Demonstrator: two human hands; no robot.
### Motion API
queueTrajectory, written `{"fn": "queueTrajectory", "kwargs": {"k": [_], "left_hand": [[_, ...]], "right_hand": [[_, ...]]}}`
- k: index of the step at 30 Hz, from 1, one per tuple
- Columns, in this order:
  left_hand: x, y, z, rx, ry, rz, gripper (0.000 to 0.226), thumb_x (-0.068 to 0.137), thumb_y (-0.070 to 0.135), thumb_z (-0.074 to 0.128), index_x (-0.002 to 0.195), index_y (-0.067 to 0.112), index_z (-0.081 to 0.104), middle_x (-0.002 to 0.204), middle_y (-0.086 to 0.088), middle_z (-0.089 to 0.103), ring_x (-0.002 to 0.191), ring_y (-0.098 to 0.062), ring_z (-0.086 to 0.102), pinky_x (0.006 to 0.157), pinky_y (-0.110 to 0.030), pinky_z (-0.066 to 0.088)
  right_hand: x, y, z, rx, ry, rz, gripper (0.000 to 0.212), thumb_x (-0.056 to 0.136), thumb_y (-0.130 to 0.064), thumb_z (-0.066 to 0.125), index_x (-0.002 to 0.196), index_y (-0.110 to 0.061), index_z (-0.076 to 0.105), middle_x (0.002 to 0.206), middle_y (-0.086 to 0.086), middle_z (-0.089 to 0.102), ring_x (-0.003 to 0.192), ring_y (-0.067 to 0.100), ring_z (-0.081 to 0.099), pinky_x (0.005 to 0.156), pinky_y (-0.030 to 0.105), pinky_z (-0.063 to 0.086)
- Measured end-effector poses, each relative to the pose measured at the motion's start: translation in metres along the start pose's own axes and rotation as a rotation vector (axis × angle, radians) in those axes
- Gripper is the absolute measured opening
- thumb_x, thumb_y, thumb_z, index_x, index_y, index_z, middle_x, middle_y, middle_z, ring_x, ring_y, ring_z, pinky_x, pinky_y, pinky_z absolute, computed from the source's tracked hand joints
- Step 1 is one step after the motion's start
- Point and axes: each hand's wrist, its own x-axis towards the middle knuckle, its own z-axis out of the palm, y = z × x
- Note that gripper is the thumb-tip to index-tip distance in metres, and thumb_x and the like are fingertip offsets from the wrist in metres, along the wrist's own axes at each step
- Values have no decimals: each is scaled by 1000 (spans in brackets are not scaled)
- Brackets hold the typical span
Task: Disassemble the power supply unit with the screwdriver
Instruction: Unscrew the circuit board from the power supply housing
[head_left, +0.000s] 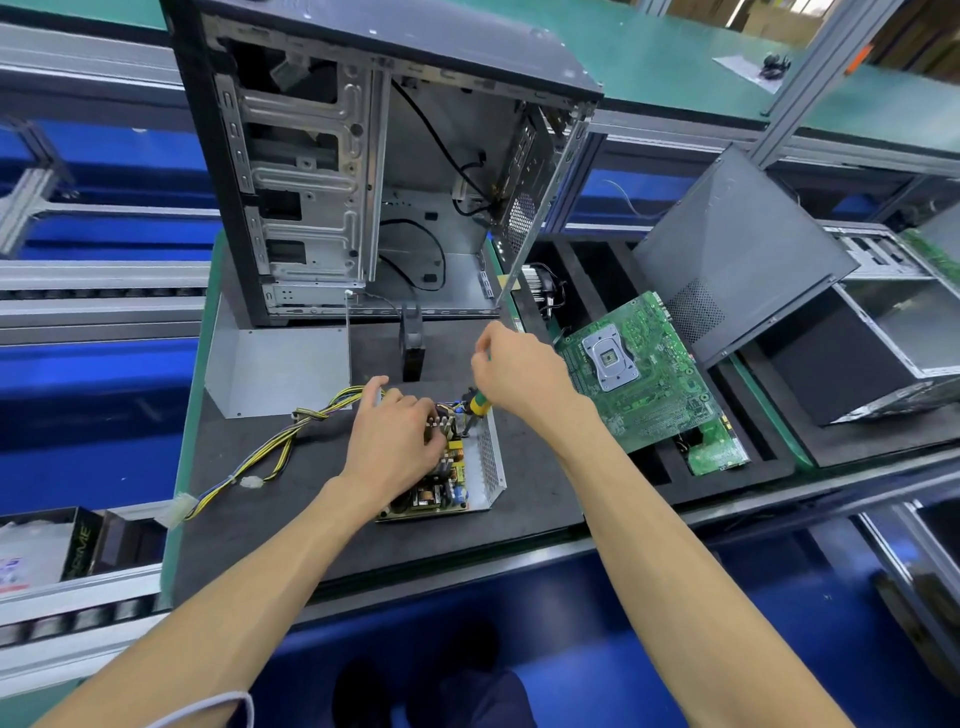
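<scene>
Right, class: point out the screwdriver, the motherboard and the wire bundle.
screwdriver (479, 407), head view, green-yellow handle.
motherboard (639, 374), head view, green board beside the socket.
wire bundle (280, 449), head view, yellow-black wires mid-run.

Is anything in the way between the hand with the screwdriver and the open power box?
Nothing visible blocks it. The right hand grips the green-and-yellow-handled screwdriver, whose tip already reaches down into the open silver metal power supply unit. The left hand rests on the parts inside, beside the tool, not under it.
</scene>
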Motion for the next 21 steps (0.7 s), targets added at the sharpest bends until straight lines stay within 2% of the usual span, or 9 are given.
{"fn": "queueTrajectory", "kwargs": {"k": [4,5,7,9,13,15,18,19,21], "left_hand": [[0,0,0,5,11,3,21,86,31,56,80,14,67,75,-1,71,84,-24,62,116,-44,26],[0,0,1,8,11,5,21,86,31,56,80,14,67,75,-1,70,83,-24,61,116,-44,26],[0,0,1,5,17,7,20,85,31,57,78,14,66,74,-2,70,82,-25,61,116,-44,27],[0,-1,1,-2,15,6,20,85,30,56,78,14,66,73,-1,70,81,-25,61,116,-45,27],[0,-1,1,1,18,14,21,85,31,56,80,14,67,74,-1,70,82,-24,62,115,-45,28],[1,0,1,2,20,11,20,85,31,57,79,14,67,73,-1,70,81,-25,61,115,-45,28],[1,-1,3,-8,29,9,19,84,30,58,78,14,67,72,-1,69,80,-25,61,115,-45,28],[1,-1,3,-12,31,9,19,84,29,59,79,13,68,72,-1,69,80,-25,61,115,-45,28],[1,-1,3,-10,33,12,19,84,29,59,78,14,67,71,-1,69,80,-25,61,115,-45,28]], "right_hand": [[-6,-1,-4,-33,-20,-60,45,92,-38,62,132,-27,44,129,6,40,71,17,54,71,34,39],[-5,-2,-4,-27,-22,-31,44,95,-40,59,133,-25,43,130,8,41,75,21,56,72,35,40],[-2,-2,-5,-3,-25,34,39,103,-41,48,134,-18,44,129,13,53,95,35,61,77,39,43],[0,-5,-4,-14,-29,49,33,105,-33,45,132,-14,46,127,15,58,103,39,60,78,40,44],[-4,-9,-5,-71,-36,-26,50,92,-34,65,134,-22,40,129,9,37,81,32,60,71,35,43],[-4,-6,-4,-56,1,-14,46,96,-39,61,133,-20,41,125,9,39,81,33,59,72,36,44],[-1,-2,-1,-2,48,55,31,105,-34,46,125,-11,47,117,13,60,88,35,55,73,39,42],[-1,-2,0,-1,52,49,28,104,-30,47,125,-11,46,116,13,61,86,34,54,71,38,41],[-4,-4,0,-25,46,-6,38,96,-32,58,128,-17,43,118,7,48,77,30,53,69,36,39]]}}
